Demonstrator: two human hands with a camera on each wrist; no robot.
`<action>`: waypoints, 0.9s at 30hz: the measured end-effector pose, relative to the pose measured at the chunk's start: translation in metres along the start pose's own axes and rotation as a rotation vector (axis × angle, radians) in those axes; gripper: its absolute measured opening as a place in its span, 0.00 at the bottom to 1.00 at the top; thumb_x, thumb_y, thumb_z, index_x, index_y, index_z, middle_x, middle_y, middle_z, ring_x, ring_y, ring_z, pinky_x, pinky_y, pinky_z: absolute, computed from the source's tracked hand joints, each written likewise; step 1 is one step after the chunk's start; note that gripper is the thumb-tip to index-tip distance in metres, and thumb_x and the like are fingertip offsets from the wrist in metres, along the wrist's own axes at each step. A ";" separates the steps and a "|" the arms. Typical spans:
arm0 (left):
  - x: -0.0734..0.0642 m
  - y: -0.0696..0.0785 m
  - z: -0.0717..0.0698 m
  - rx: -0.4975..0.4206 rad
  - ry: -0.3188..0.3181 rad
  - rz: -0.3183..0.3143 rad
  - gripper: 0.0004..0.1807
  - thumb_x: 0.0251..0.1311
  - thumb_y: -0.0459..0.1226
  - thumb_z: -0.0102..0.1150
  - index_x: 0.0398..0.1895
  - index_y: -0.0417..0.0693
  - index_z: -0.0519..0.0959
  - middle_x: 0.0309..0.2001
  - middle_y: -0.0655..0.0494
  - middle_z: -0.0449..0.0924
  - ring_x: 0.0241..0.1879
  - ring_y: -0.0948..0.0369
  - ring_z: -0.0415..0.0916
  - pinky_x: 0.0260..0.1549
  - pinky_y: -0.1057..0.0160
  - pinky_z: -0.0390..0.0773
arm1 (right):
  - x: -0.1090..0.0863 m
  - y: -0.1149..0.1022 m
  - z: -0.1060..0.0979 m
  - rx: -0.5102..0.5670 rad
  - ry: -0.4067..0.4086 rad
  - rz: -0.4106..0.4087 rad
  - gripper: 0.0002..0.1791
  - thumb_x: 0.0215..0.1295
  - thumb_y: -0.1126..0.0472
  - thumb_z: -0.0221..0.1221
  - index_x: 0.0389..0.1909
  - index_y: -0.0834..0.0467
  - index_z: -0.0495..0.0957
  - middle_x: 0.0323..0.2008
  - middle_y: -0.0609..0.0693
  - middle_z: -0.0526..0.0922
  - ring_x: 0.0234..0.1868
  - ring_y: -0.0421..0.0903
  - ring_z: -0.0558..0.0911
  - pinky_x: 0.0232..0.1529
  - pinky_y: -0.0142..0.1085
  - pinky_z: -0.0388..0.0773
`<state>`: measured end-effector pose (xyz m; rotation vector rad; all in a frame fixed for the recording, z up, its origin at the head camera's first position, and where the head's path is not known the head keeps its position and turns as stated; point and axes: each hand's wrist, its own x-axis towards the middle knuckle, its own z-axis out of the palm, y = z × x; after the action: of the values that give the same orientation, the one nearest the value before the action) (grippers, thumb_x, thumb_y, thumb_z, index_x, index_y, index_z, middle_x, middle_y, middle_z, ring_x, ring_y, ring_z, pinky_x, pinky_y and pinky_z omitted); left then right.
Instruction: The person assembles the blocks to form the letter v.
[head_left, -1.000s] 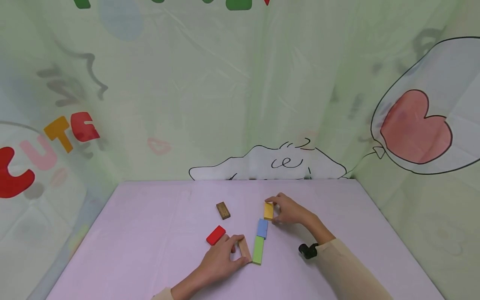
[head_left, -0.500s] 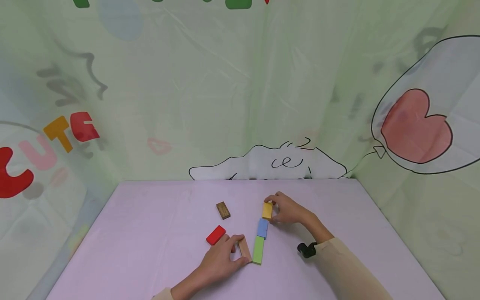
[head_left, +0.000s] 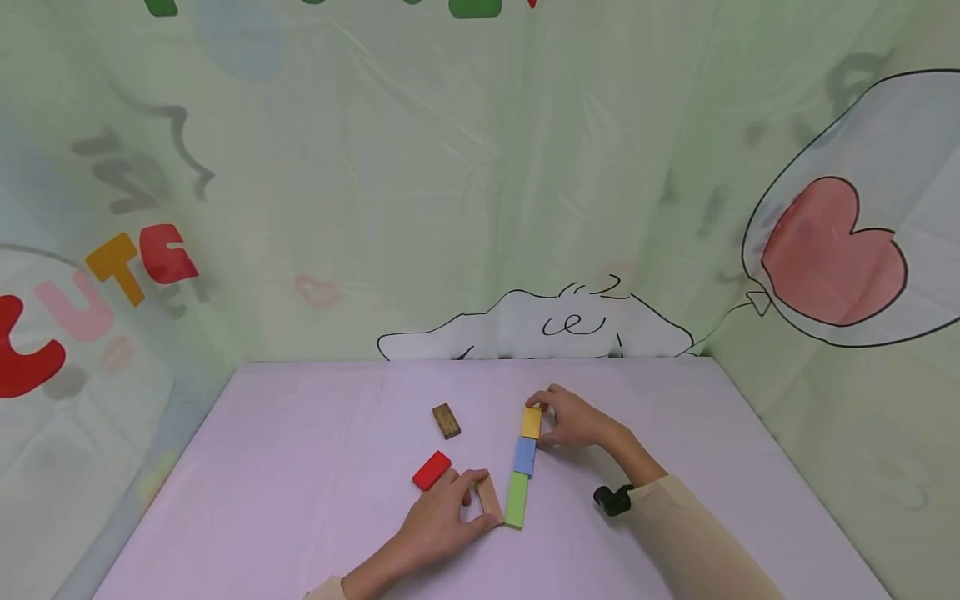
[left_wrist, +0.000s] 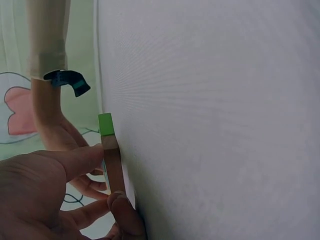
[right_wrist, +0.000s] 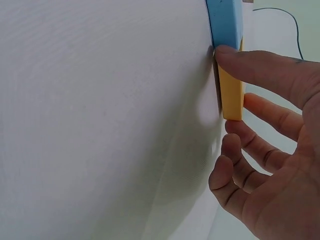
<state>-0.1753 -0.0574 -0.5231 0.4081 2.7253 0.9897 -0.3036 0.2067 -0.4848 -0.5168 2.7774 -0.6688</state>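
Observation:
In the head view my left hand pinches a plain wooden block between thumb and fingers. Its near end meets the near end of a green block, forming a narrow V. Beyond the green one, a blue block continues the row. My right hand holds a yellow block by its ends at the far end of that row. The right wrist view shows the thumb at the joint of the yellow block and the blue block, which touch. All lie on the table.
A red block lies just beyond my left hand. Farther back is a dark brown block. The lilac tabletop ends at a printed green curtain. A black wrist device sits by my right sleeve.
My right hand has slid the yellow block a little to the left, into line with the blue block. The left hand and the wooden block have stayed still.

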 end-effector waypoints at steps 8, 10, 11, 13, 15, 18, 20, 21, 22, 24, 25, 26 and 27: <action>0.000 0.000 0.000 -0.003 0.000 0.000 0.37 0.58 0.55 0.74 0.71 0.58 0.77 0.37 0.62 0.71 0.32 0.66 0.68 0.26 0.68 0.68 | 0.001 0.002 0.001 0.013 -0.012 0.007 0.36 0.54 0.61 0.80 0.64 0.56 0.79 0.54 0.57 0.80 0.45 0.48 0.76 0.49 0.41 0.80; 0.000 0.000 0.000 -0.002 0.002 0.003 0.37 0.58 0.55 0.74 0.71 0.58 0.77 0.37 0.62 0.71 0.32 0.66 0.68 0.26 0.68 0.68 | 0.001 0.002 0.002 0.012 -0.015 0.010 0.36 0.54 0.61 0.80 0.65 0.56 0.79 0.54 0.57 0.81 0.45 0.48 0.76 0.49 0.41 0.80; 0.000 0.000 0.000 -0.001 0.002 0.004 0.37 0.59 0.55 0.74 0.71 0.58 0.77 0.37 0.62 0.71 0.32 0.67 0.67 0.26 0.68 0.68 | 0.001 0.002 0.002 0.012 -0.015 0.010 0.36 0.54 0.61 0.80 0.65 0.56 0.79 0.54 0.57 0.81 0.45 0.48 0.76 0.49 0.41 0.80; 0.000 0.000 0.000 0.003 0.003 0.004 0.37 0.59 0.55 0.74 0.71 0.57 0.77 0.37 0.63 0.72 0.32 0.67 0.67 0.26 0.68 0.68 | 0.001 0.003 0.002 0.013 -0.015 0.006 0.36 0.54 0.61 0.80 0.65 0.56 0.79 0.54 0.57 0.81 0.44 0.48 0.76 0.49 0.40 0.80; 0.000 -0.001 0.000 0.006 0.004 0.003 0.37 0.59 0.55 0.74 0.71 0.57 0.77 0.37 0.63 0.71 0.32 0.67 0.67 0.26 0.68 0.68 | 0.001 0.003 0.002 0.011 -0.014 -0.001 0.35 0.55 0.62 0.79 0.65 0.57 0.79 0.53 0.57 0.81 0.44 0.48 0.76 0.48 0.40 0.80; 0.001 -0.001 0.001 0.005 0.001 -0.002 0.37 0.58 0.55 0.74 0.71 0.58 0.77 0.37 0.63 0.71 0.32 0.67 0.68 0.26 0.68 0.68 | 0.001 0.004 0.002 0.009 -0.013 -0.001 0.34 0.56 0.63 0.79 0.65 0.57 0.79 0.53 0.57 0.81 0.44 0.47 0.76 0.48 0.40 0.80; 0.001 -0.001 0.001 0.003 -0.001 -0.005 0.37 0.58 0.55 0.74 0.71 0.58 0.77 0.37 0.62 0.71 0.32 0.66 0.68 0.26 0.68 0.68 | 0.001 0.004 0.002 0.008 -0.013 -0.001 0.34 0.56 0.63 0.78 0.65 0.57 0.79 0.53 0.57 0.81 0.44 0.48 0.76 0.48 0.40 0.80; 0.001 -0.001 0.001 0.002 -0.003 -0.006 0.37 0.58 0.55 0.74 0.71 0.58 0.77 0.37 0.62 0.71 0.32 0.66 0.68 0.26 0.68 0.68 | 0.001 0.004 0.002 0.011 -0.012 0.000 0.34 0.56 0.63 0.78 0.65 0.57 0.79 0.53 0.57 0.81 0.44 0.48 0.76 0.49 0.40 0.80; 0.001 0.000 0.001 0.002 -0.003 -0.007 0.37 0.58 0.55 0.74 0.71 0.58 0.77 0.36 0.62 0.71 0.32 0.66 0.68 0.26 0.68 0.68 | 0.001 0.004 0.003 0.011 -0.013 0.000 0.34 0.56 0.63 0.78 0.65 0.57 0.79 0.53 0.57 0.81 0.44 0.48 0.76 0.48 0.40 0.80; 0.000 0.000 0.000 0.000 -0.003 -0.007 0.37 0.58 0.55 0.74 0.71 0.58 0.77 0.37 0.62 0.71 0.32 0.66 0.68 0.26 0.68 0.68 | 0.001 0.004 0.003 0.011 -0.014 -0.004 0.34 0.57 0.64 0.78 0.65 0.57 0.79 0.53 0.57 0.82 0.44 0.48 0.76 0.48 0.40 0.80; 0.000 0.000 0.000 0.001 -0.003 -0.006 0.37 0.58 0.55 0.74 0.71 0.58 0.77 0.37 0.62 0.71 0.32 0.66 0.68 0.26 0.68 0.68 | 0.001 0.004 0.002 0.013 -0.014 -0.005 0.33 0.57 0.64 0.78 0.65 0.57 0.79 0.53 0.58 0.82 0.44 0.48 0.76 0.48 0.40 0.80; 0.000 0.000 0.000 0.000 -0.002 -0.006 0.37 0.58 0.55 0.74 0.71 0.58 0.77 0.37 0.62 0.71 0.32 0.66 0.68 0.26 0.68 0.68 | 0.001 0.004 0.002 0.014 -0.015 -0.007 0.33 0.57 0.64 0.77 0.65 0.56 0.79 0.54 0.58 0.82 0.44 0.48 0.76 0.48 0.40 0.80; 0.000 0.000 0.000 0.000 -0.003 -0.007 0.37 0.58 0.55 0.74 0.71 0.58 0.77 0.37 0.62 0.71 0.32 0.66 0.68 0.26 0.68 0.68 | 0.001 0.004 0.002 0.014 -0.016 -0.009 0.33 0.58 0.64 0.77 0.66 0.56 0.79 0.54 0.58 0.81 0.44 0.48 0.76 0.48 0.40 0.80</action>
<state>-0.1753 -0.0572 -0.5233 0.3998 2.7226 0.9868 -0.3047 0.2089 -0.4889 -0.5300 2.7551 -0.6825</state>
